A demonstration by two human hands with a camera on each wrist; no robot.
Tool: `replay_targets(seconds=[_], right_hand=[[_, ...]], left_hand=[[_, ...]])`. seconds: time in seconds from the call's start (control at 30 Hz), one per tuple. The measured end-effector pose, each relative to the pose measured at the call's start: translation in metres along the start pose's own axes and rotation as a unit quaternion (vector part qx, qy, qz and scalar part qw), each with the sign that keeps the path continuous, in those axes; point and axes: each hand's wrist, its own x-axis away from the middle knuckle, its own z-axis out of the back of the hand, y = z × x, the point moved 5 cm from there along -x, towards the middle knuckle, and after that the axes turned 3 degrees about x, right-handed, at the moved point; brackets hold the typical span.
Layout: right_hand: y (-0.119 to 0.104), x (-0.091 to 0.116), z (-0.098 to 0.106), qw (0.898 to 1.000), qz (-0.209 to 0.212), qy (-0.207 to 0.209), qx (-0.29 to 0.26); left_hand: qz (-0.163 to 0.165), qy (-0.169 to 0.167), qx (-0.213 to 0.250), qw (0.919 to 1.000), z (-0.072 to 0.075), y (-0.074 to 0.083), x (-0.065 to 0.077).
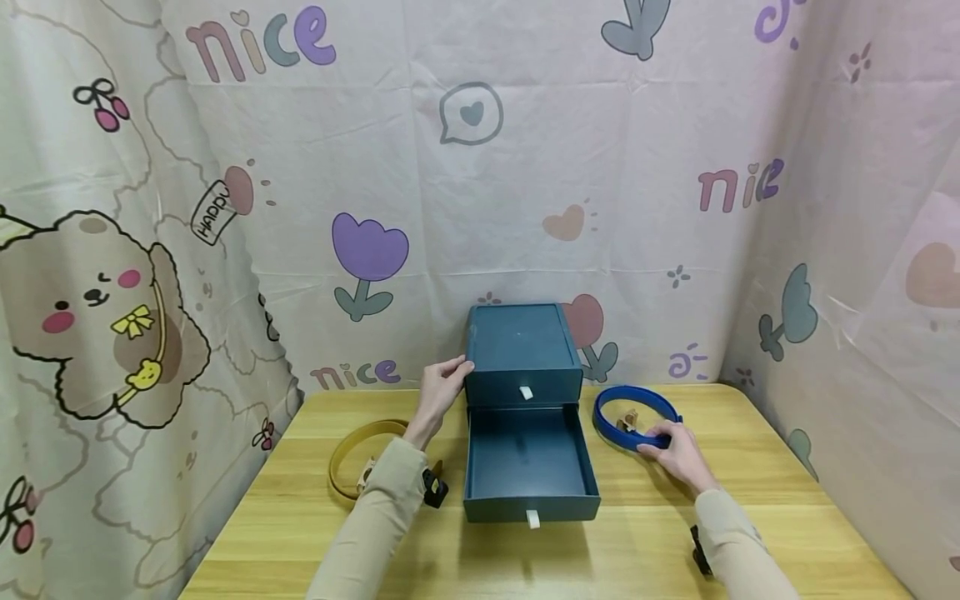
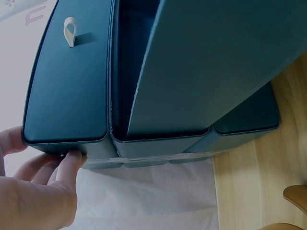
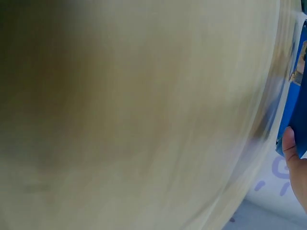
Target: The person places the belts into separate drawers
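A blue belt [image 1: 618,438], coiled into a ring with its gold buckle [image 1: 628,421] inside, lies at the right of a dark blue drawer box [image 1: 521,337]. The right hand [image 1: 684,457] pinches the near side of the ring, thumb against fingers across the band. Whether the ring is touching the tabletop [image 1: 645,533] or just above it, I cannot tell.

The pinch takes in only one part of the coil, so the far side could sag or spring wide if the ring is raised, and the buckle, probably the heaviest part, could swing and pull it out of round. A loosened coil carried toward the open drawer [image 1: 495,510] could snag on its thin rim, or come to rest with a loop standing above it and jam under the upper drawer front.

The left hand [image 1: 438,392] holds the upper left corner of the box, its fingers bent about the edge. The open drawer juts well forward with nothing beneath its front. If that hold slackens while weight comes onto the drawer's front, the box may tip or the drawer droop; a hard push at the corner might instead skew the box.

A tan belt [image 1: 378,427], also coiled, lies left of the box, partly hidden by the left sleeve [image 1: 386,492]. A low sweep of that forearm or its black wrist camera [image 1: 434,489] could drag the coil apart.
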Motion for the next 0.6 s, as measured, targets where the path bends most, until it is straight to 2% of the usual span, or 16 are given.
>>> replay_targets(seconds=[0.27,0.6], right_hand=[[-0.006,0.007,0.010,1.000,0.018,0.011,0.003],[-0.017,0.014,0.021,0.997,0.066,0.045,0.007]], left_hand=[[-0.001,0.001,-0.003,1.0000,0.001,0.000,-0.002],[0.010,-0.001,-0.008,0.9999,0.001,-0.002,-0.001]])
